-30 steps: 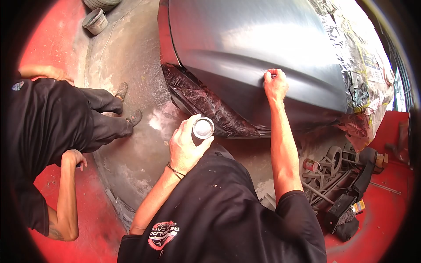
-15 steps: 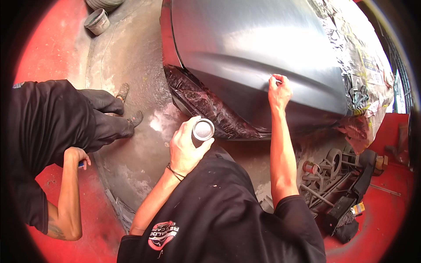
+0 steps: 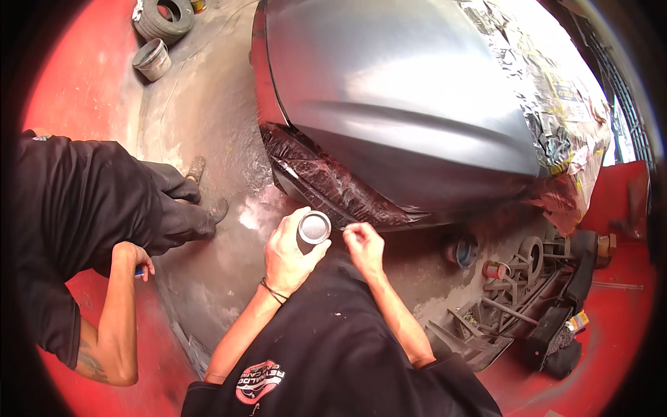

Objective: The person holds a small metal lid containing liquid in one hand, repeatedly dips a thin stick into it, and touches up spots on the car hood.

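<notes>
My left hand (image 3: 283,251) is wrapped round a small dark can (image 3: 315,228) with a pale rim, its round top facing up at me. Close to the right of the can, my right hand (image 3: 365,247) is closed in a pinch. A thin pale tip sticks out of its fingers toward the rim; what it belongs to is too small to make out. Beyond both hands lies the dark grey car hood (image 3: 396,83), with a smooth raised crease. Crinkled dark plastic (image 3: 340,177) covers the car's front edge below it.
Masking paper and foil (image 3: 556,90) cover the car on the right. To the left stands another person (image 3: 90,201), a blue thing in one hand. A bucket (image 3: 152,60) and a tyre (image 3: 165,19) are at upper left. Car parts (image 3: 514,306) and a red tin (image 3: 494,270) lie lower right.
My right hand has come off the hood, moving down and left to beside the can. My left hand still holds the can. The view has shifted slightly.
</notes>
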`<state>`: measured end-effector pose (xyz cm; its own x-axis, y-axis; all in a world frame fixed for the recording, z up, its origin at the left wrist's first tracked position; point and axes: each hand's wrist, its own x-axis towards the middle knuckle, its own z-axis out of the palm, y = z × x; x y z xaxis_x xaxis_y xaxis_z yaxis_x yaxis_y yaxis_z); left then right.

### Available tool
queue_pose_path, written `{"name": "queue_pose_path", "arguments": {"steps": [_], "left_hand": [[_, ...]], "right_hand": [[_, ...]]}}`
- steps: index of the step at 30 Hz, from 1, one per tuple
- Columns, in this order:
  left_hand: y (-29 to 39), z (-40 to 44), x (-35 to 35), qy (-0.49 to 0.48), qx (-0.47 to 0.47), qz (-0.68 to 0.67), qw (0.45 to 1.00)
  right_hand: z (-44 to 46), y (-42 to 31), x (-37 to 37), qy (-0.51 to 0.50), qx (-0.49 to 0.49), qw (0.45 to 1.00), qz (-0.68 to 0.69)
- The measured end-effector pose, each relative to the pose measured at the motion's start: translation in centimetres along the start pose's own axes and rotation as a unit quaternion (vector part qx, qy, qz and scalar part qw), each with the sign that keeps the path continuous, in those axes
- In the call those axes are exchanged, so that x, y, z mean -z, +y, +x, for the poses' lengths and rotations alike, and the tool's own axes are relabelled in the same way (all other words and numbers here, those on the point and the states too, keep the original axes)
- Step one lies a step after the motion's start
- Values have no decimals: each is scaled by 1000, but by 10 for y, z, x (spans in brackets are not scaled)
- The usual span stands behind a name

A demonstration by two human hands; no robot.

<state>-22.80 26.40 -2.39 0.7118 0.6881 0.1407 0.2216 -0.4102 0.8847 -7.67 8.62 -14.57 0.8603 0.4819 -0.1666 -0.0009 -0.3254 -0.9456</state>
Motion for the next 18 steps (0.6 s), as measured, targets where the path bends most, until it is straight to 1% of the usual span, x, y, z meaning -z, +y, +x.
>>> {"name": "queue_pose_path", "arguments": {"steps": [2,3,4,6,12,18], "left_hand": [[-1,-7,3,-9,-7,-6,1000],[-3,-12,3,-13,-9,-10,1000],[-5,-16,4,-16,-9,-14,1000],[-7,-23,4,-23,-13,-15,1000],[-13,-40,6,-44,-30,-33,998],[-8,-48,9,-34,-19,-26,999]], "right_hand": [[-22,7,-2,-49,18,994,-98],[-32,-4,-2,-64,19,990,-127],[-40,-4,-2,-69,29,990,-118],[-53,-3,-3,-72,1,994,-85],[-74,-3,10,-43,-34,994,-95],[-62,-2,19,-22,-20,996,-82]]}}
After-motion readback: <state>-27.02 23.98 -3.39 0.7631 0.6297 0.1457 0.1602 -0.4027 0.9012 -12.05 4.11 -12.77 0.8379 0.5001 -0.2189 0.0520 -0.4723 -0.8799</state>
